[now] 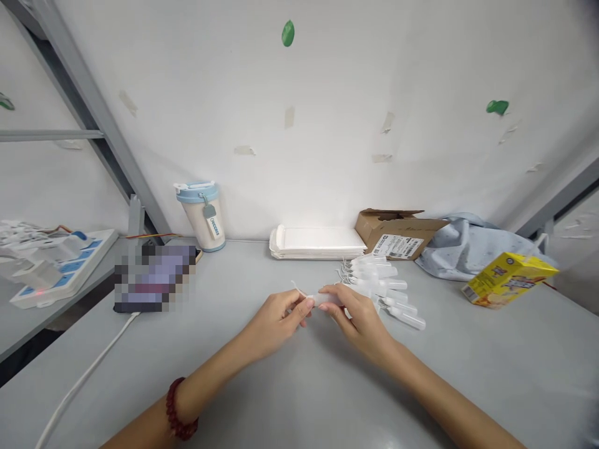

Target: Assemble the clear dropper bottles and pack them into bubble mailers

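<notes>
Facing a white wall (337, 68), both hands (277, 316) (362, 316) pinch a tube (322, 300) over a grey tabletop (304, 393).

Tubes (395, 285) on table (299, 399), before carton (393, 237); snack box (508, 280) right; cup (197, 215) left, behind phone (159, 279).

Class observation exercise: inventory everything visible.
held tube: 1, white, centre
tubes: several, whitish, mid-right
stack: 1, white, rear
carton: 1, brown, rear
cloth: 1, bluish, right
snack box: 1, yellow, right
tumbler: 1, cream-blue, left
phone: 1, purplish, left
cable: 1, white, left
power strip: 1, white, left
plugs: several, white, left
patches: 3, green, wall
tape: several, beige, wall
bars: several, grey, sides
tabletops: 2, grey, beneath
bracelet: 1, red, left
hands: 2, bare, centre
</notes>
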{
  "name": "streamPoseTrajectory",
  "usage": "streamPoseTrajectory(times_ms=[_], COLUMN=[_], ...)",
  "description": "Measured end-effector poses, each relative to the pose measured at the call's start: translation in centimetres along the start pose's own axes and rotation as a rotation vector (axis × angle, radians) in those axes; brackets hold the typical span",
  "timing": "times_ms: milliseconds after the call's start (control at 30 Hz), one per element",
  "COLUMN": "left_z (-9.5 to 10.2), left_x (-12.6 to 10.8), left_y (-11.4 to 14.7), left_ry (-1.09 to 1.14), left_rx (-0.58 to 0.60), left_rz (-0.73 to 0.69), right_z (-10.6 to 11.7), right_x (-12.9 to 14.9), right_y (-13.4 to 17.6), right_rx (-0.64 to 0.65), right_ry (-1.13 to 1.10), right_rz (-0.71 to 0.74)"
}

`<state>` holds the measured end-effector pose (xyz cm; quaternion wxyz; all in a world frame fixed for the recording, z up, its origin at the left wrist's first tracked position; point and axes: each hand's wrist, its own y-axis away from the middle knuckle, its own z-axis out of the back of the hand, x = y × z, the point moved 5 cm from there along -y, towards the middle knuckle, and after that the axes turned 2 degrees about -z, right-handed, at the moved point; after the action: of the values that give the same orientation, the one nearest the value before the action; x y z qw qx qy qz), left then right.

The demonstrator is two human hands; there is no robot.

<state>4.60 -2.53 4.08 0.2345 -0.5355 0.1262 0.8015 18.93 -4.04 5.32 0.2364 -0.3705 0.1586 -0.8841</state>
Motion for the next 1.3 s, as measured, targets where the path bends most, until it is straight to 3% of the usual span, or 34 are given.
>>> streamPoseTrajectory(times_ms=[233, 400, 600, 700, 833, 1000, 1133, 1300], left_z=[0.3, 0.4, 0.0, 0.1, 0.6, 0.8, 0.3, 0.5], left_x=[-0.9, -1.3, -1.3, -1.4, -1.2, -0.6, 0.5, 1.4], left_y=[0.3, 0.6, 0.9, 0.7, 0.1, -0.3, -0.4, -0.6], left_ry=[-0.065, -0.215, -0.378, -0.412, -0.307, -0.016, 0.161, 0.317], left_rx=[-0.168, -0.254, -0.277, -0.236, -0.127, 0.009, 0.143, 0.064], left_rz=[-0.05, -0.183, -0.358, -0.395, -0.249, -0.076, 0.086, 0.216], right_z=[-0.2, -0.7, -1.9, -2.3, -2.0, -1.0, -1.0, -0.8], right_x=[-0.1, -0.5, -1.3, -1.4, -1.4, -0.8, -0.6, -0.5], right_y=[-0.1, -0.1, 0.0, 0.0, 0.0, -0.2, -0.2, -0.2], right_rx=[0.054, 0.126, 0.266, 0.295, 0.233, 0.153, 0.167, 0.111], right_ry=[-0.175, -0.358, -0.796, -0.9, -0.736, -0.431, -0.4, -0.168], right_rz=[-0.192, -0.318, -0.492, -0.545, -0.503, -0.389, -0.365, -0.187])
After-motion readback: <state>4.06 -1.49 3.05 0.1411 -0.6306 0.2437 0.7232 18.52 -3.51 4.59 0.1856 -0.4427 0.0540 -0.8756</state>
